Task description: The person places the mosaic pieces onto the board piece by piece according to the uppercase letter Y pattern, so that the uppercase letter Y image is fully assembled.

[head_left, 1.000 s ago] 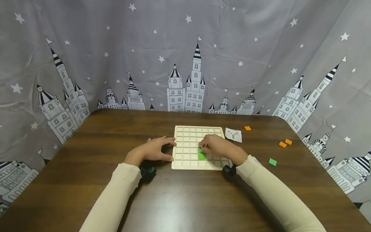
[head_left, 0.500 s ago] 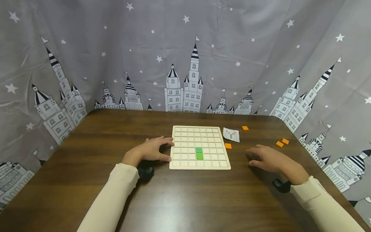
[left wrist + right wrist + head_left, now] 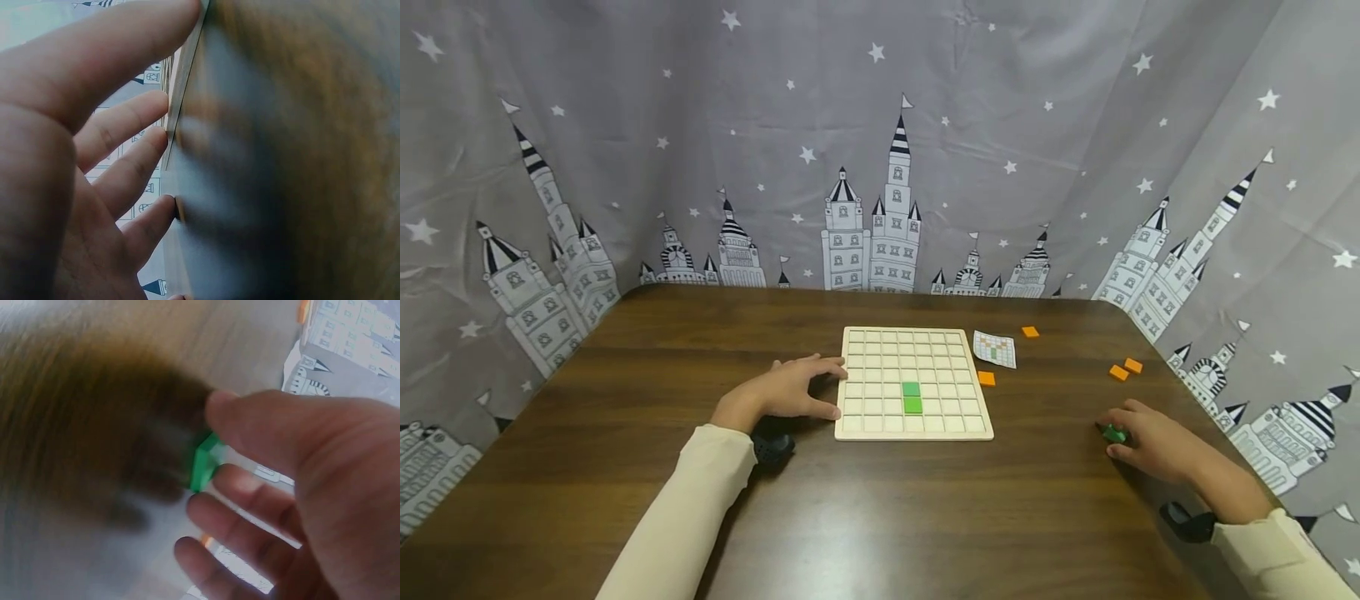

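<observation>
A pale gridded board lies on the table with a dark green tile directly behind a brighter green one. My left hand rests at the board's left edge, thumb and fingers spread and touching its side; the left wrist view shows this hand against the board's thin edge. Far to the right, my right hand pinches a loose green tile low over the table. In the right wrist view, that green tile is between the thumb and fingers of the hand.
A small pattern card lies beside the board's upper right corner, with an orange tile below it and another behind it. Two orange tiles lie farther right. A grey castle-print curtain hangs behind the table.
My right hand has left the green tiles on the board, moved right and taken hold of the loose green tile. An orange tile beside the board has come into view. My left hand remains at the board.
</observation>
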`<state>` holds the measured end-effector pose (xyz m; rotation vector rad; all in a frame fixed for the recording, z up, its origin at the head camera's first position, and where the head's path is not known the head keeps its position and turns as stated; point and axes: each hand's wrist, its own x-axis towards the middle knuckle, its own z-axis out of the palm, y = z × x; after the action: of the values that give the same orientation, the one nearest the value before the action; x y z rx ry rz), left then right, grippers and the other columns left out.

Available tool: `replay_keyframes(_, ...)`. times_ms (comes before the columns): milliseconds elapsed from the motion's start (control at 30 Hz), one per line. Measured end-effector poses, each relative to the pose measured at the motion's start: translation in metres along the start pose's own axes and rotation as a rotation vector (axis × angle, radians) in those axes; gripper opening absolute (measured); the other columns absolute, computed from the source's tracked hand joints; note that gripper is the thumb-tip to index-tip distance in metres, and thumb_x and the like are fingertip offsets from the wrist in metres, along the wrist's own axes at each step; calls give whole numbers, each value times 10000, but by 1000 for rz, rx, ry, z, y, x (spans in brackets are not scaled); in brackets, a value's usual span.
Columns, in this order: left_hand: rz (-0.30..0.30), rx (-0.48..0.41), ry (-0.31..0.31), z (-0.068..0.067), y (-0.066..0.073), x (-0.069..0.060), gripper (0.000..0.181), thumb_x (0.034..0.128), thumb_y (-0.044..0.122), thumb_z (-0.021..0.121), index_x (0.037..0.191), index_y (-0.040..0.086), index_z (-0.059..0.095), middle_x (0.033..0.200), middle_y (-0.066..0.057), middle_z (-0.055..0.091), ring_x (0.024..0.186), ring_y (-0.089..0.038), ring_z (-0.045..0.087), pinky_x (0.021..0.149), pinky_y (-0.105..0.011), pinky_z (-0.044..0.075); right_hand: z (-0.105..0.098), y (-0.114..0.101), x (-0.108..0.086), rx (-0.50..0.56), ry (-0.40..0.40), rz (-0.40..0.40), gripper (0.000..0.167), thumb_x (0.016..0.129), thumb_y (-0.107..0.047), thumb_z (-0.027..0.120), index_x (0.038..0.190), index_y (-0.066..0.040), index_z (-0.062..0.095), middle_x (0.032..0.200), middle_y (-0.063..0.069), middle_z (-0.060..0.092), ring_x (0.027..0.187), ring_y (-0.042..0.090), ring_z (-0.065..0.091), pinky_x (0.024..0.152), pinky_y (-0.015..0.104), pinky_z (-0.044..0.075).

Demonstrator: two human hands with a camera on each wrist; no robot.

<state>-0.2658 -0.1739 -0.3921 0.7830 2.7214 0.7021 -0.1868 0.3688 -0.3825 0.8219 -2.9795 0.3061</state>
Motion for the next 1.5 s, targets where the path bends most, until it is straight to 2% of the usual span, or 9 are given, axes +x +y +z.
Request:
replay_keyframes(100,3,-6,-6,2,1,0,629,854,452,794,1383,174,597,1593,-60,390,1487,-433,211,1039,-818,66,5,1,-1,18,71,-27,345,780,-55,856,1074,2,686,923,23,571,774,162,575,653,373,515)
replay_keyframes(233,3,-8,-5,3,1,0,633,851,455,796,1383,176,598,1594,-54,389,1488,-430,210,1041,-815,62,8,2,-2,38,120,29,308,770,-27,850,1021,1,674,910,55,593,790,216,601,669,408,530)
replay_keyframes(367,-1,-1,5,2,-1,1,622,850,454,797,1376,183,604,1590,-55,395,1486,-431,217,1037,-819,65,6,4,1,48,97,115,266,789,-30,825,995,20,666,905,73,619,793,228,609,684,443,533)
replay_keyframes(467,-5,4,7,2,-2,1,616,850,455,796,1372,188,607,1588,-56,399,1485,-430,220,1034,-822,68,6,4,5,59,81,140,236,787,-51,818,960,13,671,862,33,616,756,181,587,662,401,524)
replay_keyframes(633,-3,0,2,2,-2,1,617,852,460,795,1375,194,604,1590,-46,396,1488,-423,218,1035,-821,65,10,4,14,74,71,144,241,756,-97,826,902,-5,658,792,-22,598,697,119,544,610,337,496)
replay_keyframes(933,-3,-4,5,3,-1,0,607,851,442,800,1370,195,605,1590,-38,397,1492,-409,218,1037,-819,69,11,-4,29,83,75,109,187,763,-93,792,875,-53,648,775,-50,582,684,91,528,597,312,485)
replay_keyframes(1200,-2,0,10,2,-1,-2,607,847,440,804,1366,196,605,1586,-48,402,1487,-417,224,1039,-817,78,5,-28,68,98,76,72,162,788,-71,772,905,-36,667,808,-6,584,700,127,518,615,341,482)
replay_keyframes(1500,-9,3,11,1,-1,-1,607,845,441,804,1366,201,606,1589,-34,398,1490,-406,222,1042,-814,77,2,-64,136,163,70,-50,131,798,-28,741,905,-33,665,806,20,589,711,152,531,643,334,484)
